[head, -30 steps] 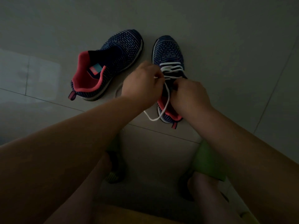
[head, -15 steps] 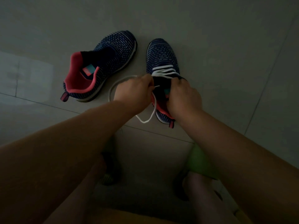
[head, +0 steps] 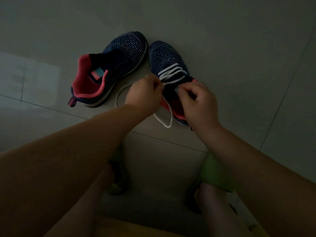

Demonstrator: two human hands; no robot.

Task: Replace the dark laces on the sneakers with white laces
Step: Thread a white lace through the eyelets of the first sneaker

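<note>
The person is lacing the right-hand sneaker (head: 168, 65), which is standing on the floor (head: 239, 48) with its toe pointing away from the person and its heel toward them. So the long axis of the shoe is running from the person outward, and the rows of eyelets are running along that same line.

The white lace (head: 171, 73) is already crossing the front of this sneaker in a few rows. The next free eyelets, as I judge it, are lying nearer to the person, just under the fingers of both hands.

The left hand (head: 145, 94) is staying at the left edge of the tongue, and its fingers are pinching the white lace at a point just beside the last crossing. From there one loose part is hanging down over the pink heel collar, and another is curving on the floor to the left.

The right hand (head: 199, 101) is resting over the tongue and the right edge of the opening. Its fingers are curled and are seeming to pinch something small there, but I cannot tell if it is the lace end or the shoe edge.

The other sneaker (head: 111, 71) is lying to the left, apart from both hands, with no lace visible in it.
</note>
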